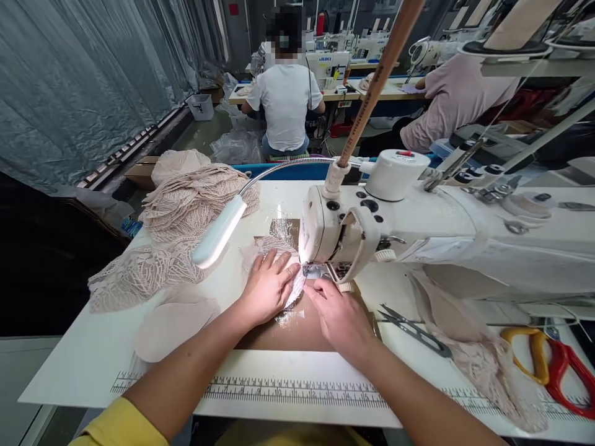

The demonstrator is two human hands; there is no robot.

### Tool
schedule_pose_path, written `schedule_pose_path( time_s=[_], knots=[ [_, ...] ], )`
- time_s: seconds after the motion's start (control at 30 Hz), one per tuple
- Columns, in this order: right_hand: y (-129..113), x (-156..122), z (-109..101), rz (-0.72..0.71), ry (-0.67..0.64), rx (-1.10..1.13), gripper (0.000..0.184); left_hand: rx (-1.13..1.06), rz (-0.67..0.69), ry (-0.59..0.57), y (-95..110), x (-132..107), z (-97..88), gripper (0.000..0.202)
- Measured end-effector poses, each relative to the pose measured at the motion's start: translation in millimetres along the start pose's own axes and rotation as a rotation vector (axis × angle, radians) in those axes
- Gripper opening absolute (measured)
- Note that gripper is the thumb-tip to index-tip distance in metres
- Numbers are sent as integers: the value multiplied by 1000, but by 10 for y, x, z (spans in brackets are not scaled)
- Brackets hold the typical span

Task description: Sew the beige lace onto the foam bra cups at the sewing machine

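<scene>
A small piece of pale lace fabric [295, 292] lies under the needle end of a white sewing machine [318, 223]. My left hand [268, 286] rests flat on this piece, fingers spread, just left of the presser foot. At the piece's right edge, close to the foot, my right hand [341, 314] has thumb and forefinger pinched together on the fabric. The needle tip is too small to make out. Beneath both hands a brown sheet [269, 337] covers part of the white table [88, 365].
A lace stack [195, 198] and beige cup-shaped pieces [162, 325] lie left. A lamp [220, 232] hangs over the table. Thread snips [416, 331], scissors with red and yellow handles [564, 378] and more lace [488, 371] lie right. Two people [286, 102] sit beyond.
</scene>
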State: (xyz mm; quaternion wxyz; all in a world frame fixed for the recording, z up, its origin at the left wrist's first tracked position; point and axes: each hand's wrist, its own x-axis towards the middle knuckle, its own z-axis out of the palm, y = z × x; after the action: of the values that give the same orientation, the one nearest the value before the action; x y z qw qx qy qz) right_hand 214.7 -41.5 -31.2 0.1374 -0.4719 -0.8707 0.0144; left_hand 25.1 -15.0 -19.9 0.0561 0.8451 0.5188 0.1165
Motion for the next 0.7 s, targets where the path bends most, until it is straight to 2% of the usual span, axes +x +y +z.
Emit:
schedule_pose_path(
  time_s=[0.1,0.2,0.3,0.37,0.43,0.5,0.57,0.63,0.7],
  knots=[
    [6,-21,6,-12,34,27,46,-22,-69,-18,-23,-3,-21,43],
    [36,-53,-10,-41,83,142,42,-107,-93,-84,-62,-116,-134,43],
    [79,-76,-42,-76,119,305,39,-274,101,-212,-43,-366,-292,41],
    [95,-83,-68,-92,116,381,37,-395,272,-241,15,-543,-376,41],
    [95,-82,-91,-96,104,421,35,-477,336,-161,79,-667,-422,39],
    [86,-80,-105,-99,92,439,33,-487,267,-13,116,-716,-417,35],
    [75,-79,-106,-104,83,445,32,-426,160,73,121,-697,-364,31],
    [65,-79,-104,-106,82,429,32,-323,129,54,115,-632,-286,30],
    [51,-77,-111,-113,67,364,34,-236,168,-8,123,-550,-218,31]
  ],
)
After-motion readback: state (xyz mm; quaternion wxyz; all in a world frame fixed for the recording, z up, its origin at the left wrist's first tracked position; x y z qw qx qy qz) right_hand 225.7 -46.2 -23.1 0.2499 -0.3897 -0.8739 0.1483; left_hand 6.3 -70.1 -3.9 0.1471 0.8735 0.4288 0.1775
